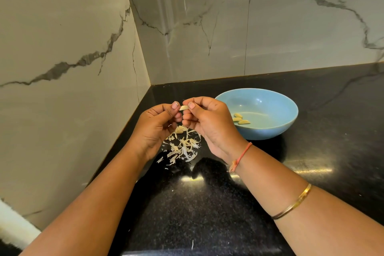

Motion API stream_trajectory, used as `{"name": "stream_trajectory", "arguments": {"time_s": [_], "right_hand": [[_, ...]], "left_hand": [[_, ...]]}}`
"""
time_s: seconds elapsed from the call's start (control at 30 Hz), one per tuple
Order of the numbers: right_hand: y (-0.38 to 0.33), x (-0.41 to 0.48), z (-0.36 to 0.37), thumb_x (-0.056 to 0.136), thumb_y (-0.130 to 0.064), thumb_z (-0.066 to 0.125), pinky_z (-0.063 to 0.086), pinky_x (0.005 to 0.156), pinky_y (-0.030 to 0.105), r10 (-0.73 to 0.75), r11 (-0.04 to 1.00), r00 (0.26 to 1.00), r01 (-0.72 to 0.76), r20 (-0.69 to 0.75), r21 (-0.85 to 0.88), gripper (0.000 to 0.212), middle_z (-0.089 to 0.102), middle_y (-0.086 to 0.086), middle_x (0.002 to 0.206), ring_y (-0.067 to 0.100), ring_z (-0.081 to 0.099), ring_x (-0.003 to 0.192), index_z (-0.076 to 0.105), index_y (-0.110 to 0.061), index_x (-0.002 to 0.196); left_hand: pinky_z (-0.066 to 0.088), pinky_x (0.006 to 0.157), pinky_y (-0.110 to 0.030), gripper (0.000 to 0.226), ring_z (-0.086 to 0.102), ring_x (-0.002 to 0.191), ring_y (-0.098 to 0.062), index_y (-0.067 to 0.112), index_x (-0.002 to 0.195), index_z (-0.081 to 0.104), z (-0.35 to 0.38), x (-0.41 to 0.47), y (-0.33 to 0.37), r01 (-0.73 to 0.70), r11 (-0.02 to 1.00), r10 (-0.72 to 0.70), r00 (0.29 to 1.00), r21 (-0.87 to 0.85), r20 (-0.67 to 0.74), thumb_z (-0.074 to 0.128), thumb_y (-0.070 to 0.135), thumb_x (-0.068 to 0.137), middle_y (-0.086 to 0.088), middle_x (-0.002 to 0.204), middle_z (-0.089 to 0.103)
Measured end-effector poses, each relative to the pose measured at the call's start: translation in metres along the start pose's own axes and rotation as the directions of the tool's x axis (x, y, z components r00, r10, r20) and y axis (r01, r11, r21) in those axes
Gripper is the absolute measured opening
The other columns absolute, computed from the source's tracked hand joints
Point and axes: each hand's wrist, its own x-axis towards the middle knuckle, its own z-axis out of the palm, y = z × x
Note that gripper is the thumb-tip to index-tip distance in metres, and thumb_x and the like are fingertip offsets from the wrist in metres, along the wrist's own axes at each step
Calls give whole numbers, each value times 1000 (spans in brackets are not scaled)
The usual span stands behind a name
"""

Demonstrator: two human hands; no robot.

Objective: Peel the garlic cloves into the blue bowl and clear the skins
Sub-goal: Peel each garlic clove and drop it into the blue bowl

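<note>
A pale garlic clove [184,107] is pinched between the fingertips of both hands above the black counter. My left hand [155,129] holds its left end with thumb and forefinger. My right hand [207,124] grips its right end, thumb on top. Below the hands lies a loose pile of papery garlic skins [182,147], with at least one more clove [180,130] at its far edge, partly hidden by my fingers. The blue bowl [276,110] stands just right of my right hand and holds three peeled cloves [239,119].
The black speckled counter [207,214] runs into a corner of marble-patterned walls [83,48] on the left and behind. A stray skin scrap [192,245] lies near the front edge. A thread band and a gold bangle are on my right wrist.
</note>
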Motion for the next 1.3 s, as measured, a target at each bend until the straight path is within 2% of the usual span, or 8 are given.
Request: {"name": "stream_trajectory", "arguments": {"time_s": [0.37, 0.53, 0.73, 0.83, 0.93, 1.13, 1.23, 1.3], "right_hand": [[0, 0, -1, 91, -4, 56, 56, 66, 25, 24, 995, 998, -18, -57, 96, 13, 63, 7, 72, 12, 62, 63, 63, 2, 101], [0, -1, 0, 87, -1, 61, 57, 65, 25, 18, 992, 1000, -16, -16, 124, 15, 65, 10, 75, 13, 64, 64, 62, 4, 101], [6, 0, 0, 87, -5, 63, 59, 67, 29, -116, 976, 993, 108, -30, -190, 4, 65, 8, 73, 13, 64, 65, 63, -3, 90], [11, 2, -1, 86, -10, 65, 57, 65, 25, -394, 765, 919, 341, 23, -546, 3, 68, 4, 74, 13, 66, 68, 65, -7, 84], [11, 2, -1, 84, -8, 66, 54, 63, 19, -489, 662, 871, 411, 54, -627, 4, 70, 2, 76, 11, 66, 70, 65, -8, 80], [7, 4, -1, 87, -1, 61, 58, 69, 26, -234, 939, 972, 220, -22, -264, 8, 69, 9, 80, 12, 69, 71, 65, -7, 88], [4, 3, -1, 90, -1, 56, 57, 63, 21, -130, 989, 991, 127, -29, -80, 11, 66, 7, 72, 10, 67, 63, 63, -7, 85], [3, 2, -1, 90, -2, 56, 58, 64, 23, -136, 987, 990, 133, -30, -95, 11, 66, 6, 71, 10, 66, 63, 64, -9, 84]], "left_hand": [[51, 69, -20, 26, 63, 78, -6, 21, 87, 66, 1, 0, -2, -51, 997, 54, 998, 59, -42, 62, 40, 70, 6, 81, 69], [50, 74, -23, 14, 62, 73, -6, 17, 77, 69, -2, 0, -3, -82, 995, 85, 995, 61, -48, 66, 28, 69, 5, 75, 69], [49, 73, -23, 17, 59, 76, -10, 16, 73, 68, -3, 3, -6, -83, 987, 95, 992, 138, -85, 67, 32, 68, 0, 75, 68], [51, 67, -17, 15, 59, 71, -7, 13, 74, 67, -3, 4, -6, -43, 996, 50, 995, 83, -88, 65, 28, 72, -1, 73, 65], [50, 60, -13, 13, 58, 65, -4, 10, 77, 66, -1, 5, -6, 13, 1000, -12, 997, 9, -71, 61, 22, 81, 0, 70, 64], [51, 58, -14, 18, 59, 62, -5, 8, 82, 65, -1, 5, -3, 79, 988, -81, 997, -134, -15, 54, 20, 89, 1, 66, 66], [53, 61, -16, 18, 60, 65, -6, 9, 80, 64, -2, 5, -2, 55, 993, -59, 998, -109, -38, 54, 21, 89, 0, 67, 66], [53, 64, -19, 21, 60, 68, -8, 12, 80, 63, -2, 4, -3, 36, 999, -39, 997, -40, -65, 52, 23, 93, 0, 70, 64]]}}
